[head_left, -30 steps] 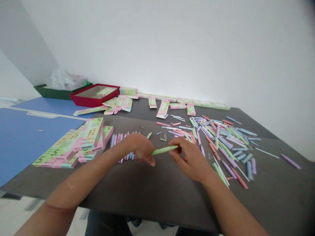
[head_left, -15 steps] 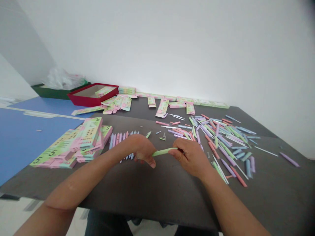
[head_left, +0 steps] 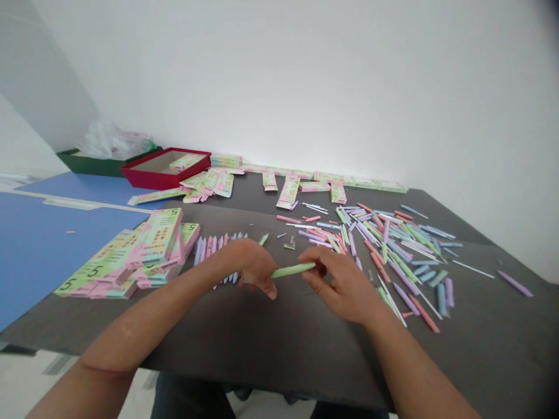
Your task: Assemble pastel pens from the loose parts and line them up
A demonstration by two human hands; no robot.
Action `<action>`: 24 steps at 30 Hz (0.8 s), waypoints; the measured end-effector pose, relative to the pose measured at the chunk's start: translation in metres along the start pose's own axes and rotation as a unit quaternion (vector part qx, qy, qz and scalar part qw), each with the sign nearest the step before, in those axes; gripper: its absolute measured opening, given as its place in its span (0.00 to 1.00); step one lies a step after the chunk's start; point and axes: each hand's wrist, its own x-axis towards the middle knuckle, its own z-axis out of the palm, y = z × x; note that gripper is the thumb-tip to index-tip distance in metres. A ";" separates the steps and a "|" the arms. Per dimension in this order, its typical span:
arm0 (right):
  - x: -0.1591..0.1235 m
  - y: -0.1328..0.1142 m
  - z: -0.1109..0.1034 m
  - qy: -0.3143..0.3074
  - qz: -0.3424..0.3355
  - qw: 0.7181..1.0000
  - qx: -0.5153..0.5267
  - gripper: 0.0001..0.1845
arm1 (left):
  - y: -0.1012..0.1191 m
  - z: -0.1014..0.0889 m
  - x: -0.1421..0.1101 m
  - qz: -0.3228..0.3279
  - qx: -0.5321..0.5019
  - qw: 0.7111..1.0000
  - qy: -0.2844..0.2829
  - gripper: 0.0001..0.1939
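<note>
My left hand [head_left: 257,269] is closed on one end of a light green pen [head_left: 293,270], which it holds level above the dark table. At the pen's other end is my right hand [head_left: 334,282], its thumb and forefinger parted around the tip. Whether a fingertip there still touches the pen is hard to tell. Behind my left wrist lies a row of pens [head_left: 212,244] in pink, purple and blue, partly hidden by my forearm. A green pen piece [head_left: 263,239] and small clip-like parts [head_left: 289,245] lie just beyond my hands.
Loose pen parts and thin white refills form a wide pile [head_left: 393,244] on the right. Printed boxes [head_left: 157,238] are stacked at left. A red tray [head_left: 163,180] and a green tray [head_left: 94,164] stand behind, with flattened cartons [head_left: 205,183] nearby. A white wall closes off the back.
My right thumb and fingers have loosened from the green pen's end, and the hand has turned slightly, baring the tip. My left hand keeps its hold in the same place.
</note>
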 end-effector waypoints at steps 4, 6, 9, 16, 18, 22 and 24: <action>0.002 0.000 0.003 -0.009 0.004 0.998 -0.055 0.11 | 0.002 -0.001 -0.002 -0.008 -0.014 1.000 -0.001 0.16; 0.002 0.001 0.004 -0.007 0.015 0.998 -0.059 0.12 | 0.004 -0.001 -0.003 -0.002 -0.032 0.999 0.001 0.15; 0.001 0.001 0.004 -0.007 0.019 1.000 0.002 0.12 | 0.004 -0.002 -0.003 0.001 -0.041 0.999 0.007 0.14; 0.003 -0.003 0.005 0.004 0.018 1.000 0.005 0.09 | 0.003 0.001 0.000 -0.009 -0.026 1.000 0.009 0.14; 0.003 -0.003 0.007 0.008 0.027 0.999 -0.016 0.14 | 0.003 0.001 0.000 -0.004 -0.011 1.000 0.004 0.15; 0.001 -0.002 0.009 0.007 0.043 0.999 -0.007 0.14 | 0.005 -0.001 -0.004 0.000 0.003 1.000 0.008 0.17; 0.000 -0.001 0.008 0.001 0.034 0.999 0.030 0.15 | 0.006 -0.002 -0.005 -0.005 0.002 1.000 0.002 0.18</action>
